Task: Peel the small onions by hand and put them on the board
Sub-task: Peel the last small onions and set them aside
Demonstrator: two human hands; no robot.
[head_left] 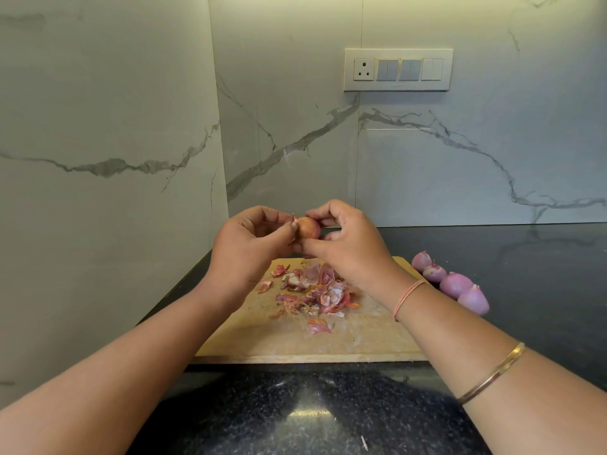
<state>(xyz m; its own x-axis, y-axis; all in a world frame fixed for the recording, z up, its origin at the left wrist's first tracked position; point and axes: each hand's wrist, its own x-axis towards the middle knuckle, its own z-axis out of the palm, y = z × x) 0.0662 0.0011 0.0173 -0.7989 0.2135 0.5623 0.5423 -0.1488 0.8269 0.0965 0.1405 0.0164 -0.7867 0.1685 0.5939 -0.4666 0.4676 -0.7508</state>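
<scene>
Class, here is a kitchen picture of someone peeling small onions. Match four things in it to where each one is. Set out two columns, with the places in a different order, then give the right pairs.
Things
1. brown-skinned onion
2. onion skins
3. peeled onions
4. switch panel

Places
A. on the marble wall
B. on the dark countertop, right of the wooden cutting board
C. held between the left hand and the right hand
D. piled on the wooden cutting board

Pairs: 1-C, 2-D, 3-B, 4-A
</scene>
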